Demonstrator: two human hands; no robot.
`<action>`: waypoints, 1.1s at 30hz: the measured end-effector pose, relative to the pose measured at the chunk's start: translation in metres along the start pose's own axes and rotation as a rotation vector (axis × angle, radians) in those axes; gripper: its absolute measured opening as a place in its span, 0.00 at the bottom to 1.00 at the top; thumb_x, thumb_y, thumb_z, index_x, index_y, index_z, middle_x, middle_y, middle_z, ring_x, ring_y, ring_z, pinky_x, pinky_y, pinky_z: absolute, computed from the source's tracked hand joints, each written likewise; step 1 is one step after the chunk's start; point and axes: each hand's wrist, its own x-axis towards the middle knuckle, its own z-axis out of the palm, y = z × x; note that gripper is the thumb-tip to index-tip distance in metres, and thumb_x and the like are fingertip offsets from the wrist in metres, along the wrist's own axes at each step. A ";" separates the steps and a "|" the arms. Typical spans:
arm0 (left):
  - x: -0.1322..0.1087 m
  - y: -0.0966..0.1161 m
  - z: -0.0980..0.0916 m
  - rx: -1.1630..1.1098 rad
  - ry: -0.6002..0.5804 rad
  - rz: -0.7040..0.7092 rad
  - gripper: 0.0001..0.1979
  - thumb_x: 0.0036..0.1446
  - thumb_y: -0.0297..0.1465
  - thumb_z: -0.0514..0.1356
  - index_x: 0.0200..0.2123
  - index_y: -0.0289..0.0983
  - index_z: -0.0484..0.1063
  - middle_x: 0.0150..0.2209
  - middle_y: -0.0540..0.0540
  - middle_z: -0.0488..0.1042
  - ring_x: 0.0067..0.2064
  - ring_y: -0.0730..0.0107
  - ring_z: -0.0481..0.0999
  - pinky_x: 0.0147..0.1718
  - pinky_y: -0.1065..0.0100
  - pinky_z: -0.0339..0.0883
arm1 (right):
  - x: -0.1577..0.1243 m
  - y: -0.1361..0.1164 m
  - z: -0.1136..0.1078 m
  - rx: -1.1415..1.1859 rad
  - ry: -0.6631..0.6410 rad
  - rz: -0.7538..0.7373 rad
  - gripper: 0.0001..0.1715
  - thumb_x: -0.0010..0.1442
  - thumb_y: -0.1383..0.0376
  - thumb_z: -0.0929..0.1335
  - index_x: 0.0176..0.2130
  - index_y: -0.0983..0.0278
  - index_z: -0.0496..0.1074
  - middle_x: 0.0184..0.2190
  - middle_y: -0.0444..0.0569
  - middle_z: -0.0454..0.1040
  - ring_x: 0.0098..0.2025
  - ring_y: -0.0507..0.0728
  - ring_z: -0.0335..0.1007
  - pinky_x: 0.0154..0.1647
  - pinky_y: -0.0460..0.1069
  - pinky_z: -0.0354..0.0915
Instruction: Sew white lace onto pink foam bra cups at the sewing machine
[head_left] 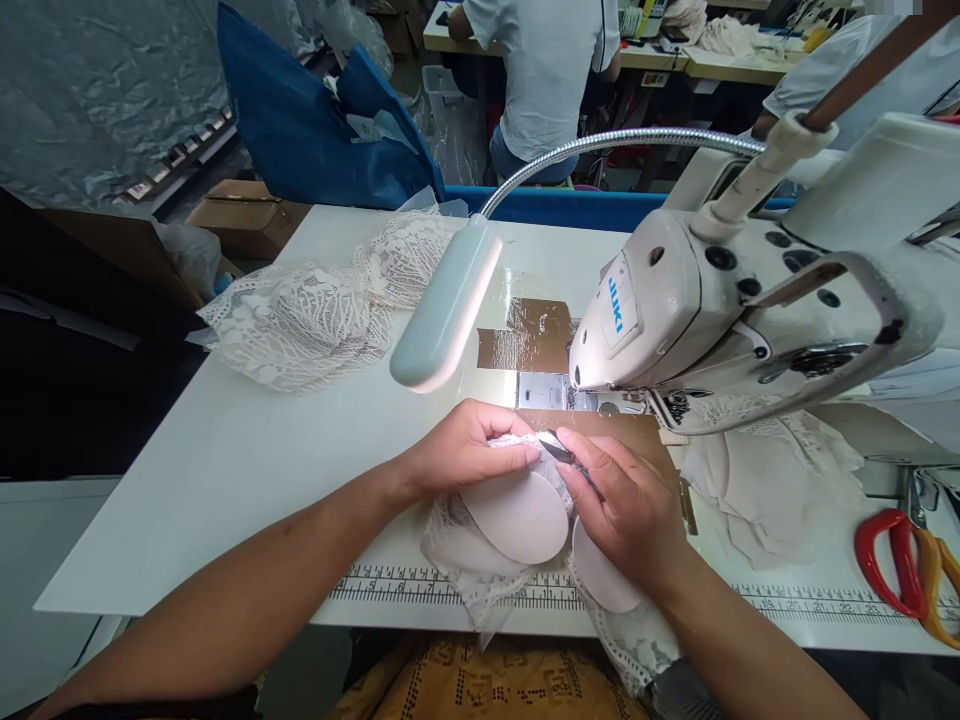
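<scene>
My left hand (pixel 466 452) pinches the upper edge of a white lace bra (pixel 519 518) with smooth padded cups. The bra hangs over the table's front edge, its lace trailing toward my lap. In my right hand (pixel 630 505) is a small pair of dark thread snips (pixel 555 447), closed in by my fingers. Their blades point left and touch or nearly touch the lace beside my left fingertips. Part of the snips is hidden inside my right hand. Just beyond both hands stands the white sewing machine (pixel 649 300), above its metal needle plate (pixel 544 390).
Lace pieces (pixel 300 325) are heaped at the back left. More white pieces (pixel 772 480) lie right of the machine, near red-and-orange-handled scissors (pixel 892 565). A lamp (pixel 448 305) hangs low over the table. A printed ruler (pixel 390 584) runs along the front edge. Two people sit beyond.
</scene>
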 end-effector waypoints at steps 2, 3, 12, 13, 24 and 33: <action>0.000 0.000 0.001 0.019 -0.001 0.017 0.09 0.53 0.34 0.64 0.32 0.33 0.78 0.34 0.46 0.79 0.35 0.70 0.75 0.33 0.72 0.67 | 0.001 -0.001 0.000 -0.007 -0.002 -0.004 0.21 0.62 0.68 0.66 0.55 0.63 0.68 0.41 0.51 0.79 0.40 0.57 0.75 0.38 0.49 0.70; 0.000 0.000 0.002 0.029 -0.002 0.024 0.09 0.53 0.33 0.64 0.32 0.33 0.78 0.34 0.46 0.79 0.35 0.70 0.75 0.33 0.72 0.67 | 0.001 -0.001 0.000 -0.014 -0.004 -0.005 0.21 0.63 0.68 0.66 0.55 0.62 0.68 0.41 0.51 0.79 0.40 0.57 0.75 0.38 0.49 0.70; 0.000 -0.003 0.003 0.064 0.015 0.038 0.10 0.55 0.34 0.63 0.33 0.33 0.77 0.34 0.46 0.78 0.35 0.70 0.74 0.33 0.72 0.66 | 0.002 0.001 -0.001 -0.016 0.100 -0.043 0.17 0.62 0.68 0.67 0.51 0.66 0.69 0.37 0.49 0.78 0.36 0.53 0.74 0.37 0.46 0.68; 0.000 -0.003 0.003 0.077 0.016 0.041 0.10 0.55 0.35 0.62 0.33 0.32 0.77 0.34 0.45 0.78 0.35 0.70 0.74 0.33 0.72 0.66 | 0.002 0.001 0.000 -0.004 0.083 -0.051 0.18 0.62 0.68 0.67 0.52 0.66 0.69 0.38 0.49 0.78 0.37 0.53 0.74 0.37 0.46 0.68; -0.002 0.000 0.007 0.115 0.011 0.066 0.08 0.54 0.32 0.62 0.29 0.32 0.76 0.28 0.50 0.73 0.30 0.76 0.68 0.29 0.74 0.60 | 0.002 -0.002 0.003 0.007 0.035 -0.066 0.19 0.61 0.69 0.68 0.53 0.67 0.68 0.39 0.51 0.78 0.37 0.55 0.74 0.35 0.47 0.67; -0.003 0.001 0.007 0.102 -0.007 0.055 0.09 0.54 0.33 0.63 0.31 0.32 0.76 0.29 0.48 0.74 0.31 0.74 0.69 0.29 0.73 0.61 | 0.001 -0.003 0.003 0.038 0.030 -0.043 0.19 0.61 0.69 0.67 0.53 0.66 0.68 0.37 0.50 0.78 0.36 0.54 0.74 0.34 0.48 0.68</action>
